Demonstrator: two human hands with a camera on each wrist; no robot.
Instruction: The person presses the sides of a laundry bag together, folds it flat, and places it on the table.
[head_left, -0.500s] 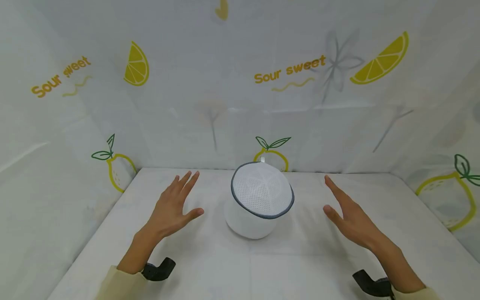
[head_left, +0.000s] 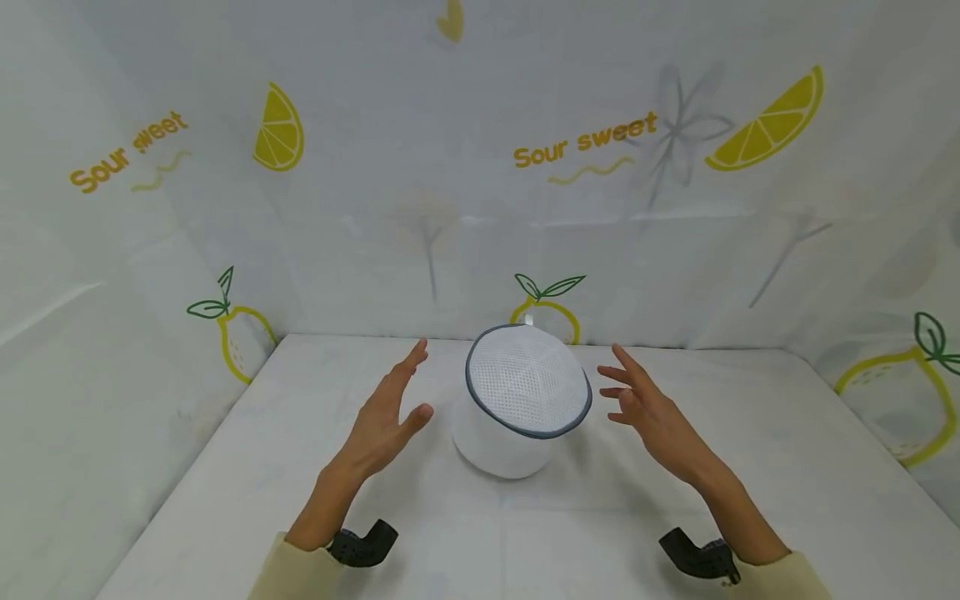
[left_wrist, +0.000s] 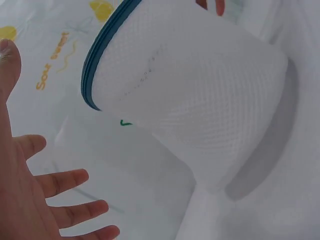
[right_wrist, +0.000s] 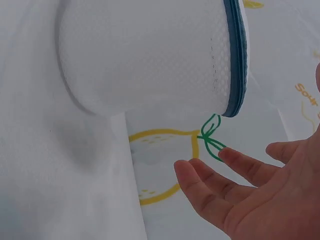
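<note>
A white mesh laundry bag (head_left: 528,379) stands upright on the table, its round top tilted toward the front and edged by a blue-grey zipper band (left_wrist: 89,70). My left hand (head_left: 384,421) hovers to the left of the bag, fingers extended and thumb apart. On the other side my right hand (head_left: 663,425) is raised with fingers spread and lightly bent, its fingertips near the bag's upper rim. In both wrist views a gap shows between the fingers and the mesh. Neither hand holds anything.
The table (head_left: 502,542) has a white cover. Behind and beside it hangs a white sheet (head_left: 360,250) printed with lemons and lettering. Each wrist carries a black camera mount (head_left: 365,543), and a small white tab (head_left: 528,320) sticks up at the bag's back rim.
Both hands have moved inward toward the bag, the left one rightward and the right one leftward. The bag stands where it was.
</note>
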